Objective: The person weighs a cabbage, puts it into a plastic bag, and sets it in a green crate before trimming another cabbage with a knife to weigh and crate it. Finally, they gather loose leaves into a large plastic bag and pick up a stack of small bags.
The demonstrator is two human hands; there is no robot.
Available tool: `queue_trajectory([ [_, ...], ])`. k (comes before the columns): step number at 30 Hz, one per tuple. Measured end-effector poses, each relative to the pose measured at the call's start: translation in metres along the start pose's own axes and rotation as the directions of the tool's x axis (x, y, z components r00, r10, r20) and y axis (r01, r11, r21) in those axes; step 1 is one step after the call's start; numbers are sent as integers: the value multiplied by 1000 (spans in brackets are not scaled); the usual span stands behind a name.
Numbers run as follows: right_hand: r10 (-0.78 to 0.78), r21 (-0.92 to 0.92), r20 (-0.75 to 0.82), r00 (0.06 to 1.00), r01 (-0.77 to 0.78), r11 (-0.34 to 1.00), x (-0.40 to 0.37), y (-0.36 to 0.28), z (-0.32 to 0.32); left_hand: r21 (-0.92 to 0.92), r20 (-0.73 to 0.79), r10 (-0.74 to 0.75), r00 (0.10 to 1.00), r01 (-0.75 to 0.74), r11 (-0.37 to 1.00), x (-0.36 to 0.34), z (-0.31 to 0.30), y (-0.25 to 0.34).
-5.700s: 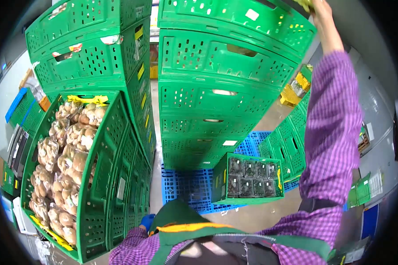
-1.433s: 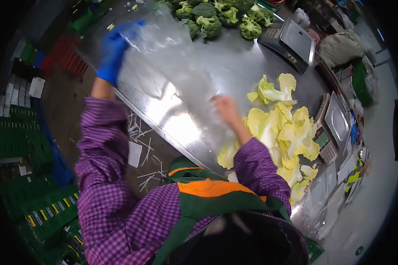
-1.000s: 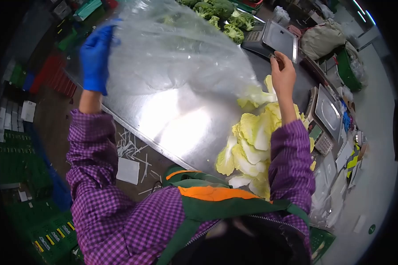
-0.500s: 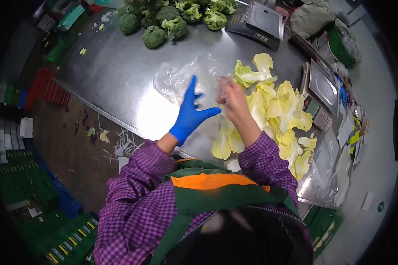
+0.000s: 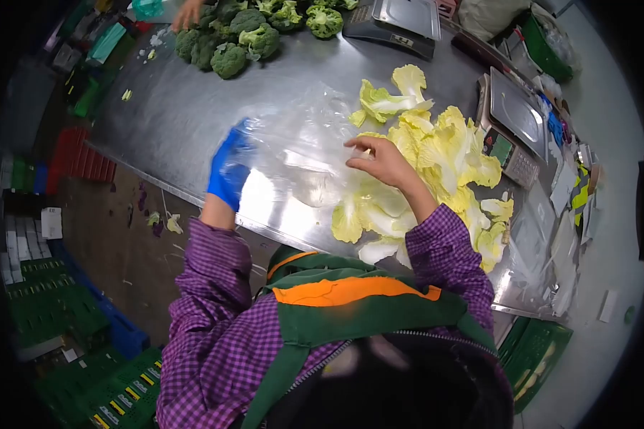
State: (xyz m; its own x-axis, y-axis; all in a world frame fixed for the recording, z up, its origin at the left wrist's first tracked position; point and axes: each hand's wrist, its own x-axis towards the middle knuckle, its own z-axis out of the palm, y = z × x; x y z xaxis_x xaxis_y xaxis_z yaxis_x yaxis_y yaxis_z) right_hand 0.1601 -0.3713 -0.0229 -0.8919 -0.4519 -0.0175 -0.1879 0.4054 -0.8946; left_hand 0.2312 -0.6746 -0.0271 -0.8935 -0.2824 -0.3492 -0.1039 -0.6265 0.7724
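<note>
A clear plastic bag (image 5: 297, 136) spreads over the steel table between my two hands. My left hand (image 5: 229, 161), in a blue glove, is at the bag's left end; film lies over its blurred fingers, which seem closed on it. My bare right hand (image 5: 385, 163) is at the bag's right side, fingers curled and thumb bent towards them, apparently holding the film's edge. Yellow-green cabbage leaves (image 5: 444, 154) lie loose beside and beneath my right forearm. A few more leaves (image 5: 368, 214) are just below that hand.
Several broccoli heads (image 5: 257, 41) are piled at the far edge, with another person's hand (image 5: 187, 14) reaching there. One scale (image 5: 401, 25) stands at the back, another scale (image 5: 516, 107) at the right. Green crates (image 5: 46, 307) are stacked on the floor at left.
My left hand has moved left and now has film over it. The bag has been spread wider between my hands. Another person's hand has appeared by the broccoli.
</note>
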Motion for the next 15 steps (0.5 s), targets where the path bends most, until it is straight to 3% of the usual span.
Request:
queue_trajectory([
  [1, 23, -167, 137, 990, 0, 986, 0, 3, -6, 133, -70, 38, 997, -29, 991, -21, 31, 29],
  [2, 193, -108, 124, 973, -180, 978, 7, 1, -18, 184, 33, 36, 999, -42, 982, -20, 26, 40],
  [3, 203, -111, 102, 974, -191, 975, 17, 6, -30, 230, 141, 24, 990, -56, 972, -18, 17, 53],
  [4, 144, 71, -41, 989, -140, 988, 25, 13, -42, 349, 101, -71, 992, 32, 937, -28, 26, 66],
  [5, 103, 240, -196, 975, -54, 969, 25, 18, -53, 354, 123, -87, 989, 39, 934, -29, 21, 67],
  [6, 113, 239, -219, 969, -60, 969, 16, 16, -66, 556, 221, -228, 948, 69, 828, -31, 14, 70],
  [7, 10, 119, -222, 975, 17, 993, 6, 9, -83, 731, 279, -373, 885, 56, 680, -35, 17, 71],
  [8, -94, -3, -205, 974, 96, 995, -1, 8, -97, 734, 288, -380, 879, 52, 677, -44, 21, 66],
  [9, -88, -2, -214, 973, 90, 996, -6, 28, -121, 472, 42, -285, 958, 232, 850, -61, 34, 63],
  [10, 26, -213, -387, 922, -117, 970, -12, 61, -151, 131, -236, -261, 936, 297, 946, -72, 41, 61],
  [11, 93, -368, -562, 822, -349, 862, -20, 89, -165, 139, -235, -270, 934, 307, 941, -74, 38, 58],
  [12, 104, -363, -568, 816, -362, 859, -27, 107, -164, 73, -235, -159, 959, 180, 981, -71, 31, 55],
  [13, 327, -213, -548, 770, -506, 836, -36, 125, -163, 4, -240, -47, 970, 49, 999, -66, 18, 52],
  [14, 531, -66, -492, 690, -638, 767, -43, 142, -160, 136, 6, 68, 998, -68, 988, -45, -54, 56],
  [15, 429, -200, -471, 771, -568, 799, -45, 163, -141, 138, 14, 60, 998, -61, 989, -36, -54, 64],
])
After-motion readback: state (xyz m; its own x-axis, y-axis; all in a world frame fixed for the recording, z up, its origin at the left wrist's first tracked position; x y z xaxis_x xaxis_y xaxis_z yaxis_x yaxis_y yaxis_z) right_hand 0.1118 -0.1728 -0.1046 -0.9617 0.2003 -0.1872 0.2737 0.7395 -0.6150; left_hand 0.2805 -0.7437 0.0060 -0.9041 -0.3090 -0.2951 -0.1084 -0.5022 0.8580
